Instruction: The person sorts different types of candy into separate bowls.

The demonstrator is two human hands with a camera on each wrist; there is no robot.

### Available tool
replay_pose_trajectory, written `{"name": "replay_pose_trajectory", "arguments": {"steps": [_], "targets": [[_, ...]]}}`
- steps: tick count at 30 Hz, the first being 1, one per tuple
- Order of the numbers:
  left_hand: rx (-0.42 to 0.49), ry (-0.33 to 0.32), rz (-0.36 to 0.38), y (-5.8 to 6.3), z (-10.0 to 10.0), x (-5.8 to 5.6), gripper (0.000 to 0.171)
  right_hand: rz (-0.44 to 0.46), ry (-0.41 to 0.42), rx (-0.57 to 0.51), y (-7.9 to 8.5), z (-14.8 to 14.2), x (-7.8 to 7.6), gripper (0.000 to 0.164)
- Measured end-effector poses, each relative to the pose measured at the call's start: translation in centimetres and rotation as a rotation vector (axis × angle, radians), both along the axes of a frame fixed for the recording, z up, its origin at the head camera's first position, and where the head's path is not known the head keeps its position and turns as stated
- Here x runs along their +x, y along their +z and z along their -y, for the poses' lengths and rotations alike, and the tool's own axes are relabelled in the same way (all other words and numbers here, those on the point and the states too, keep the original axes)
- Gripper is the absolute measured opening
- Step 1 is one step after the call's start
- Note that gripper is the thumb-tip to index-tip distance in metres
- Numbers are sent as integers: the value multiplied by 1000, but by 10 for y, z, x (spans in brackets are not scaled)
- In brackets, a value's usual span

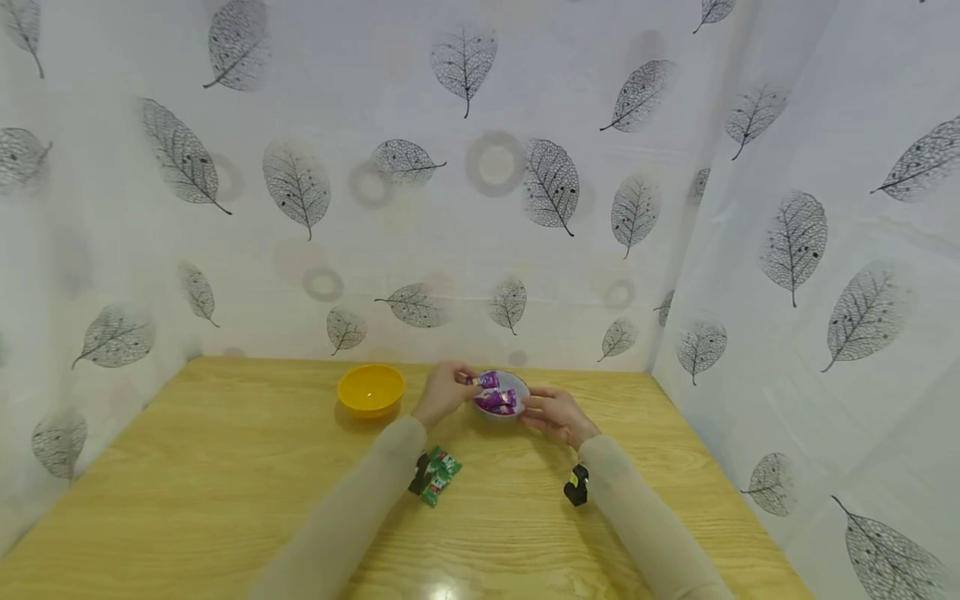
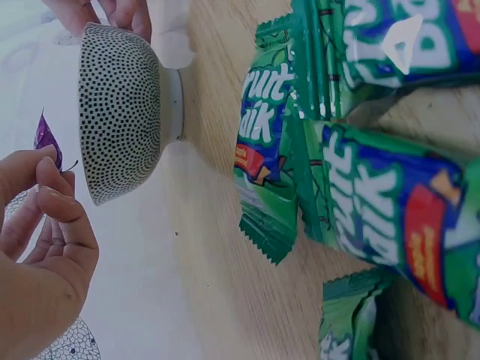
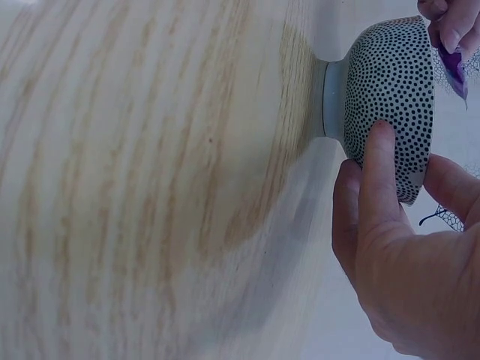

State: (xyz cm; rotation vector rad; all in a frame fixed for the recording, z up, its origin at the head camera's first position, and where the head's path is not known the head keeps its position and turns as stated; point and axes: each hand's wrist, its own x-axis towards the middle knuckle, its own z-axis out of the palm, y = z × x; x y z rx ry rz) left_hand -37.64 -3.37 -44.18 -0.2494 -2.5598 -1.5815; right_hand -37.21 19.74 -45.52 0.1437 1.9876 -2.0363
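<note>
Your left grip (image 1: pixel 444 393) pinched a purple packet (image 2: pixel 47 139); your right grip (image 1: pixel 557 413) clasped the bowl (image 3: pixel 394 82), seemingly steadying it.

Cream slvs (image 1: pixel 341 508), blk wrist cams (image 1: pixel 576 487)

The left wrist view crops some green packets (image 2: pixel 397 214); print on purple packets (image 1: pixel 496 400) (tiny) is unreadable.

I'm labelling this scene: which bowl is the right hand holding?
The dotted bowl, the one with purple packets in it: the right hand grips its side. The yellow bowl stands apart to its left, neither hand on it.
</note>
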Motion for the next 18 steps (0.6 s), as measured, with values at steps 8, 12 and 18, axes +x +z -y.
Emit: {"name": "replay_pose_trajectory", "arguments": {"steps": [8,12,18], "targets": [[-25,13,-16,-3,-7,-4,20,-5,14,-7,-1,2,-1,52],[19,-40,-31,-4,-8,-4,27,-8,15,-5,-1,1,-1,52],[40,-46,-24,-4,-2,-2,26,2,13,-7,0,1,-1,53]]}}
